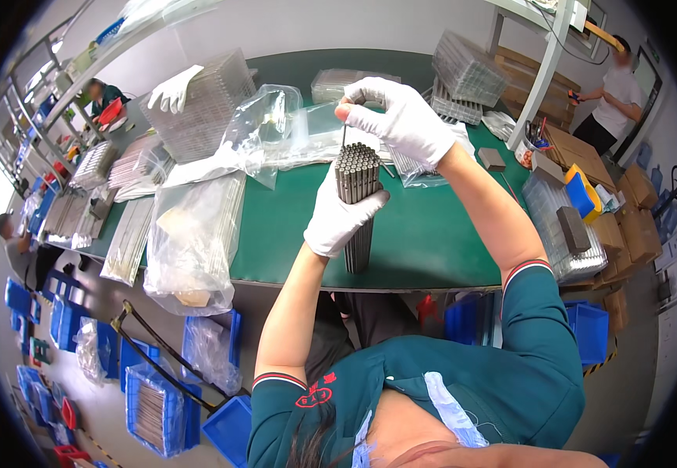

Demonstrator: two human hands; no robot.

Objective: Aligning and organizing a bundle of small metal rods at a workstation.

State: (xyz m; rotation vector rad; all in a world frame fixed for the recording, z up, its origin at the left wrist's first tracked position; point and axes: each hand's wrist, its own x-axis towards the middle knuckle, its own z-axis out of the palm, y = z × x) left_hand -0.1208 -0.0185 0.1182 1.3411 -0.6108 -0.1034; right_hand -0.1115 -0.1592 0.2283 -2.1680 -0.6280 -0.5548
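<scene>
A thick bundle of thin dark-grey metal rods (358,175) stands upright on the green table, its round ends facing up. My left hand (338,214), in a white glove, is wrapped round the upper part of the bundle. Above it, my right hand (401,117), gloved too but with a bare fingertip showing, pinches a single thin rod (344,134). That rod points down at the far left edge of the bundle's top; whether its lower end is among the others I cannot tell. A short loose rod (387,170) lies just right of the bundle.
Plastic-wrapped rods (194,234) lie on the green table (424,242) to my left. Stacks of clear trays (206,101) stand farther back, with a white glove (174,90) on top. Grey blocks (492,159) sit right. Blue bins (159,413) stand on the floor; other people are farther off.
</scene>
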